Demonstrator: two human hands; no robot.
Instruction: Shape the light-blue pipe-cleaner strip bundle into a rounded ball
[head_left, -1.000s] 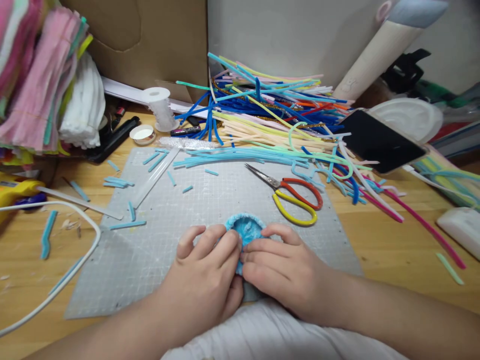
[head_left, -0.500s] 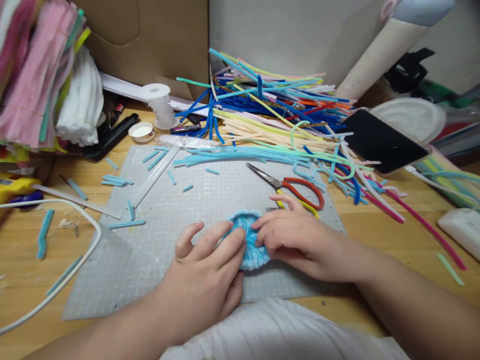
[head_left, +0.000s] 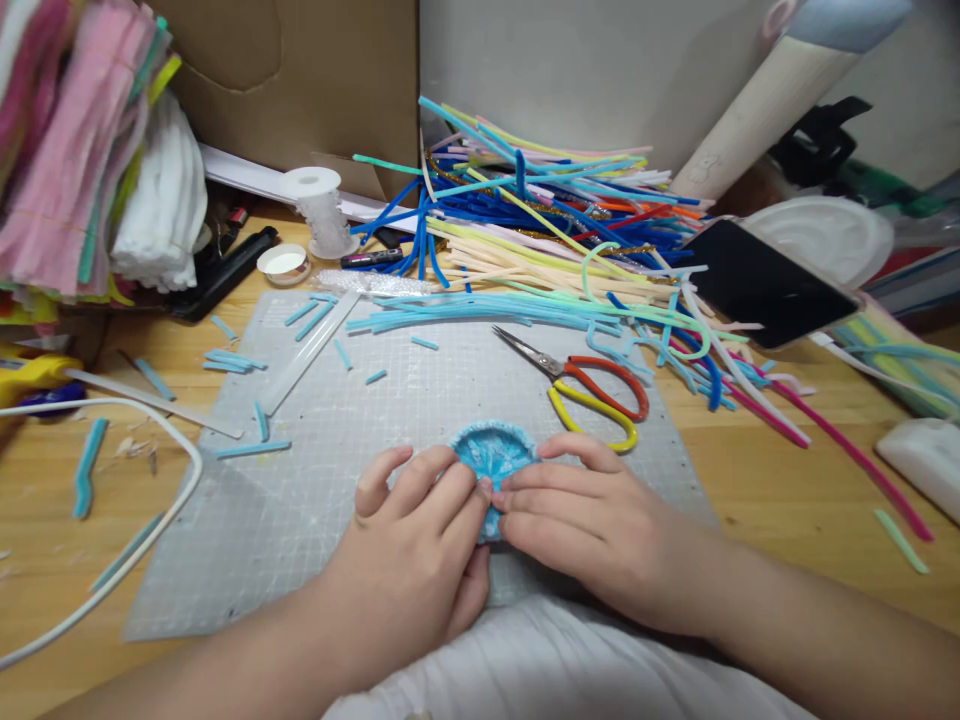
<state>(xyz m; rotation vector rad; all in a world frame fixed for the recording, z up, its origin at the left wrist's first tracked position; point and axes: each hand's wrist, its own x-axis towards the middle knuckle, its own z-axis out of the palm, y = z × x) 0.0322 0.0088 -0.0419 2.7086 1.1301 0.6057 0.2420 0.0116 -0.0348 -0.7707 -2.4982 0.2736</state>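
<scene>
Between my hands is a shallow round blue piece, fuzzy like pipe cleaner, with a raised rim and ridges running to its middle. My left hand grips its left side, fingers over the rim and thumb low. My right hand holds its right side, fingertips reaching inside near the centre. Both hands cover much of the near part. Beyond my right hand, scissors with one red and one yellow handle lie on the grey cutting mat.
Blue pipe cleaners lie across the mat's back, with short cut bits at left. Behind is a multicoloured pipe cleaner pile. A glue gun and white cable are at left, a phone at right.
My right hand has moved down and nearer to me along the blue piece, uncovering its far inside and the yellow scissor handle. My left hand stays nearly in place.
</scene>
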